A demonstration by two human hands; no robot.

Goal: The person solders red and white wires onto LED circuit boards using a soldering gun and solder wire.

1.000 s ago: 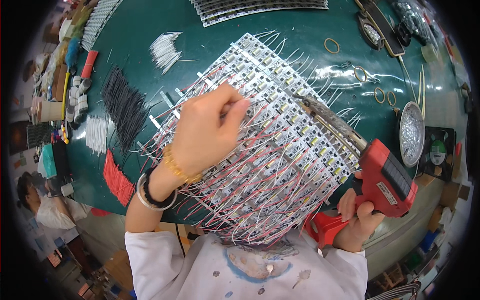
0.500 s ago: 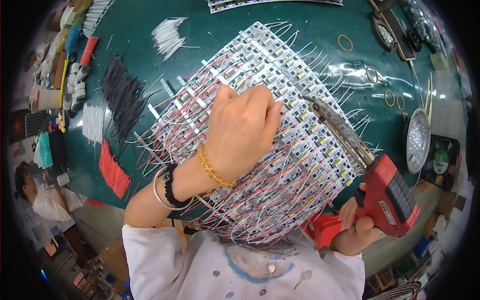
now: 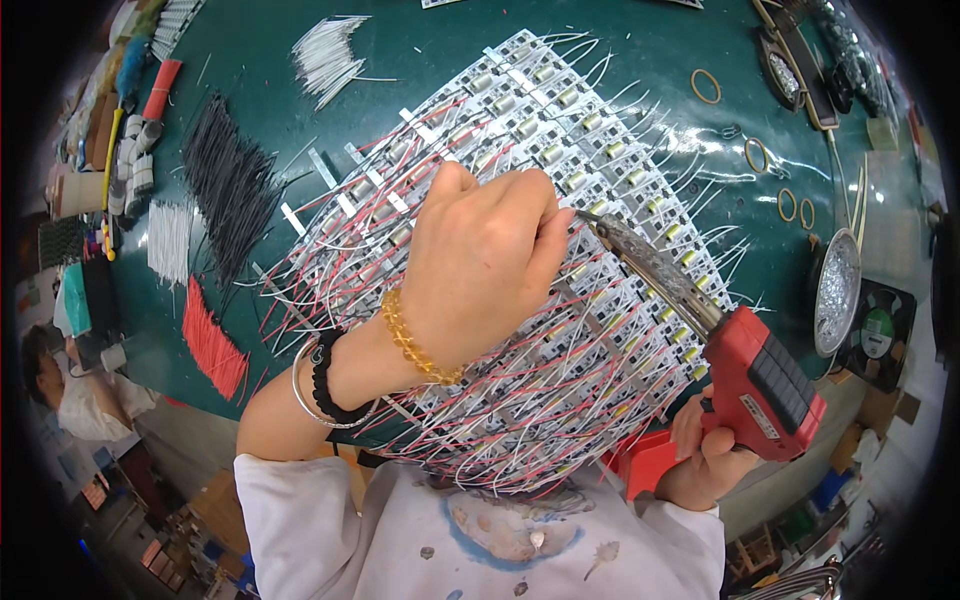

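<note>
A large mat of small circuit boards (image 3: 600, 300), laced with red and white wires, is spread on the green bench (image 3: 660, 60). The left hand (image 3: 480, 270) is laid on the mat, its fingers (image 3: 545, 225) pinched together near the upper right of the knuckles; a thin wire seems to be nipped there, but what is clamped cannot be told for sure. Just beyond those fingertips the tip of the soldering gun (image 3: 720, 330) is brought in, close to or touching the boards. The gun's red body is gripped by the right hand (image 3: 705, 465), fingers wrapped shut round the handle, well below and to the right of the left fingertips.

The mat is judged light and floppy as a whole, the boards stiff but joined only by thin, springy leads; solder joints are likely fragile, so it is best pressed flat under the palm, and single wires taken near their bare ends. The gun is judged heavier, rigid and hot at the front; only the handle should be held.

Left of the wrist, bundles of black wires (image 3: 230, 180), white wires (image 3: 170, 240) and red wires (image 3: 212, 345) are laid out. Rubber bands (image 3: 705, 87) lie far beyond the fingertips.
</note>
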